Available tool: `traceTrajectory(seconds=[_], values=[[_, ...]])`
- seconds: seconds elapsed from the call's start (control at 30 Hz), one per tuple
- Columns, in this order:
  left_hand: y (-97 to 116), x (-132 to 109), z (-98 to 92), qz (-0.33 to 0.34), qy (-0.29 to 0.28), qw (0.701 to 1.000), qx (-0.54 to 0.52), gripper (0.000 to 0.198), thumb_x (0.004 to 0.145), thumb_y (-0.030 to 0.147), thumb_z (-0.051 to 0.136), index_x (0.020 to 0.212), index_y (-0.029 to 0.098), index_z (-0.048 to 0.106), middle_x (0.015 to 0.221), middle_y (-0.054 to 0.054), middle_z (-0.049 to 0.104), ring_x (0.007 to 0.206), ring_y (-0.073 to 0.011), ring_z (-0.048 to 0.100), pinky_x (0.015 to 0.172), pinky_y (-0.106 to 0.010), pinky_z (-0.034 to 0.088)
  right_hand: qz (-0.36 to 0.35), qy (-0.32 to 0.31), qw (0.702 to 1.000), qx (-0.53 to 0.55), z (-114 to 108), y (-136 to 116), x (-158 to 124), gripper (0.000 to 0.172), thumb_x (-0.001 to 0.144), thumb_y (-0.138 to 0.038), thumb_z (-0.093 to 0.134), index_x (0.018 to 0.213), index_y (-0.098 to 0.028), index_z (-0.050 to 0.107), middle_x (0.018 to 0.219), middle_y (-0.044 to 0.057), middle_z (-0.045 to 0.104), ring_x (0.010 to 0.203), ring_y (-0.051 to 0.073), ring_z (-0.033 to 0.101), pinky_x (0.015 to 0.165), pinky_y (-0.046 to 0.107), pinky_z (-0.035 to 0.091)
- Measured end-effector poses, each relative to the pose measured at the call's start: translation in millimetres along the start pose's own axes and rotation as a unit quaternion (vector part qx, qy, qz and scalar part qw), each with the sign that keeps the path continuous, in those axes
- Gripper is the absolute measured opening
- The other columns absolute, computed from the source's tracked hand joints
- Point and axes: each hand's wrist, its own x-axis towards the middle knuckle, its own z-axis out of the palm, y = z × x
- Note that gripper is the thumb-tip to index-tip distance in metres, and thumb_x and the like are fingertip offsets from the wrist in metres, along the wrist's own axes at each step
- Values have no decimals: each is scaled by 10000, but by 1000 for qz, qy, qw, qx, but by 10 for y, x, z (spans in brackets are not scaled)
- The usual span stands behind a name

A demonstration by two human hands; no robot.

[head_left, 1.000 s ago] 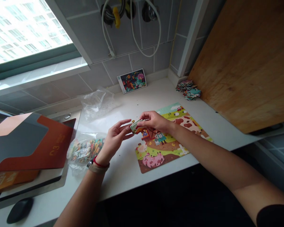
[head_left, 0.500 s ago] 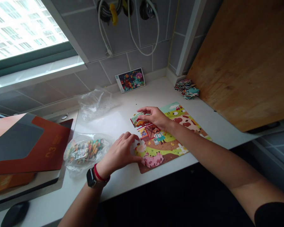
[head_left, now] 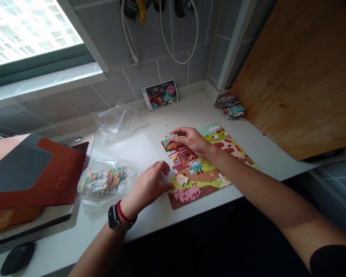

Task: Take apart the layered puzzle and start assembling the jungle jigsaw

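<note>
A farm jigsaw puzzle (head_left: 204, 175), largely joined, lies on the white counter with a farmer, a pink pig and a spotted cow on it. At its upper left corner my right hand (head_left: 192, 141) pinches a few overlapping puzzle pieces (head_left: 169, 143); the fingers hide part of them. My left hand (head_left: 152, 184) rests at the puzzle's left edge, thumb and fingers apart, with nothing visible between them. Just right of its fingertips, a pale puzzle piece (head_left: 182, 179) appears to lie on the puzzle above the pig.
A clear bag of puzzle pieces (head_left: 106, 182) lies left of my left hand, with a crumpled clear bag (head_left: 117, 123) behind it. A picture card (head_left: 161, 95) leans on the wall. Stacked puzzle pieces (head_left: 230, 107) sit by the wooden board (head_left: 294, 77). An orange-grey box (head_left: 37, 169) stands left.
My left thumb and fingers have drawn slightly left of the puzzle, uncovering more around the pig. The pale piece shows more plainly. My right hand keeps its pinch on the pieces.
</note>
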Motion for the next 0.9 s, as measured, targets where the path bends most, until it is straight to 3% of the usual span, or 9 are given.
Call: traceTrajectory(seconds=[0.1, 0.2, 0.4, 0.57, 0.77, 0.9], values=[[19, 38, -32, 14, -20, 1000, 11, 558, 789, 237, 810, 1313, 274, 624, 1060, -32, 660, 875, -214, 660, 775, -329, 508, -1, -1, 1000, 7, -1, -2, 6, 421, 646, -336, 943, 977, -170, 741, 897, 37, 782, 763, 170, 748, 748, 305, 645], [40, 64, -68, 30, -45, 998, 34, 582, 808, 281, 806, 1368, 315, 649, 1063, -39, 658, 903, -226, 666, 816, -332, 508, -9, -6, 1000, 2, 2, -8, 4, 406, 664, -337, 932, 983, -170, 743, 892, 35, 779, 775, 164, 744, 737, 284, 637], [31, 82, -74, 46, -59, 997, 21, 388, 852, 279, 766, 1234, 324, 713, 1043, -32, 649, 906, -213, 646, 815, -319, 492, -13, -18, 1000, -1, -3, -12, 0, 412, 665, -341, 930, 983, -163, 740, 886, 33, 772, 748, 157, 733, 735, 294, 635], [-21, 98, -47, 44, -40, 998, -7, 332, 787, 264, 807, 1091, 259, 673, 923, -2, 634, 823, -190, 602, 736, -297, 456, -11, -20, 1000, 8, 5, -10, -3, 424, 641, -344, 949, 965, -167, 740, 879, 28, 774, 747, 156, 736, 727, 284, 637], [-98, 147, -37, -13, -25, 992, -121, 310, 778, 395, 820, 862, 224, 575, 704, 58, 567, 608, -129, 481, 561, -248, 353, -23, -6, 999, 42, 21, -42, -7, 410, 643, -346, 955, 944, -173, 737, 921, 37, 777, 795, 173, 749, 756, 305, 654], [-174, 231, -53, -26, 22, 972, -233, 314, 804, 424, 804, 810, 196, 587, 744, 23, 615, 635, -117, 539, 568, -226, 406, -26, -6, 997, 75, 9, -75, -9, 419, 633, -337, 962, 938, -178, 723, 940, 37, 776, 835, 185, 757, 761, 322, 660]])
